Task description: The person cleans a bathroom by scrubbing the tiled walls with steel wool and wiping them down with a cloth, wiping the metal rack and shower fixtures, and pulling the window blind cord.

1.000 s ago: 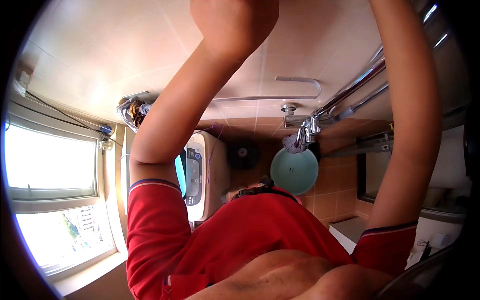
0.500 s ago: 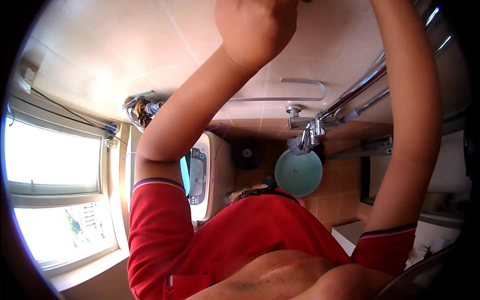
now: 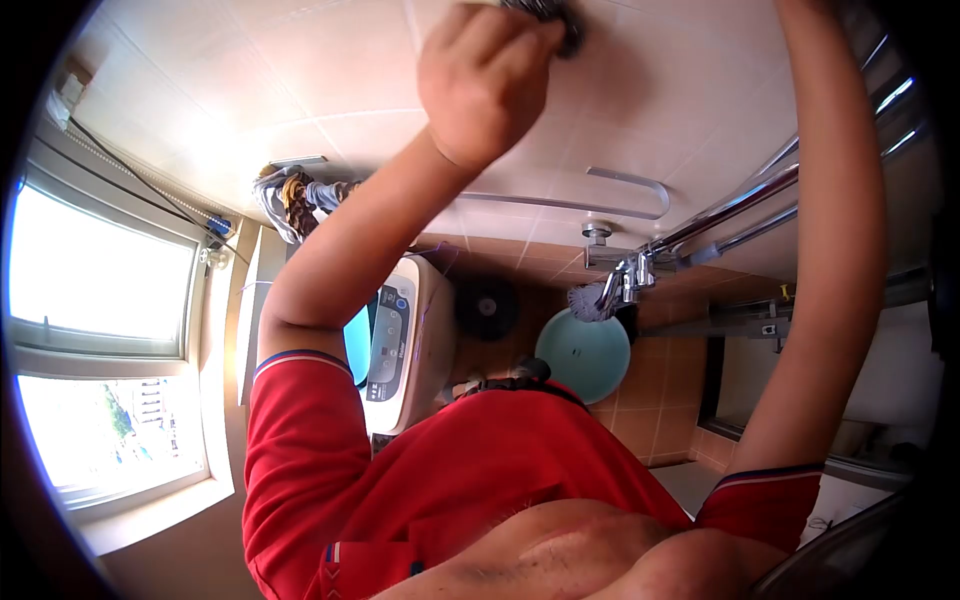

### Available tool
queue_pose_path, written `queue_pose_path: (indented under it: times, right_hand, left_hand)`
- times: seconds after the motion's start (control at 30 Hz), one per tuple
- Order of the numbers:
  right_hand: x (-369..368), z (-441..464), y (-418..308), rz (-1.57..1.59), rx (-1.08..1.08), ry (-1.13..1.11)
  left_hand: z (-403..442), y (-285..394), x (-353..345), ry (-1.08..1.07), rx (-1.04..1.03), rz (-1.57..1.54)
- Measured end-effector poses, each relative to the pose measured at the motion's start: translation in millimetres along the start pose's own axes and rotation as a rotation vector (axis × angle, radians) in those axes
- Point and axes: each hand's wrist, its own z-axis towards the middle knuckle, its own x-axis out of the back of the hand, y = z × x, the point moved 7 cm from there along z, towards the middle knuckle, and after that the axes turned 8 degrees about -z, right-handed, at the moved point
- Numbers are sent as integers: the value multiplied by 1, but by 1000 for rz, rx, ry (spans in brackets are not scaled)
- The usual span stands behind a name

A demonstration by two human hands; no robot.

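Note:
My left hand is raised against the tiled wall, its fingers curled closed. At its fingertips is a dark, shiny object, partly cut off by the top edge of the view and blurred, so its kind is unclear. My right forearm reaches up on the right side, beside the chrome shower pipes. The right hand itself lies beyond the top edge.
Below the wall are a chrome tap, a towel bar and a teal basin on the tiled floor. A washing machine stands left of it, near a window. Cloths hang on the wall.
My left hand has come down and slightly left in the view, showing more of the dark object. The right forearm has shifted a little to the right. The whole view has tilted slightly.

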Motion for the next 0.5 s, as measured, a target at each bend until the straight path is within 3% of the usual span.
queue_pose_path:
  times: [0.1, 0.17, 0.2, 0.3, 0.33, 0.37, 0.43, 0.5]
  right_hand:
    - [2, 2, -5, 7, 33, -9]
    - [0, -2, -6, 2, 46, 6]
    - [-1, -5, -7, 8, 46, 11]
    - [1, -1, -3, 20, 1, 35]
    - [4, 0, -8, 32, -18, 14]
    - [3, -2, -5, 66, -3, 68]
    - [4, -3, -4, 130, 33, 177]
    - [5, -3, -7, 32, 8, 55]
  left_hand:
    - [-28, 16, -14, -100, 67, -33]
    - [7, -3, 4, 61, 47, -6]
    - [27, -13, 16, 37, 143, 166]
    - [46, -30, 19, 161, 47, 248]
    - [39, -14, 12, 108, 110, 183]
    - [27, -5, 3, 169, -11, 11]
    - [-2, 19, -11, -21, 41, -26]
    - [0, 11, -11, 4, 65, -7]
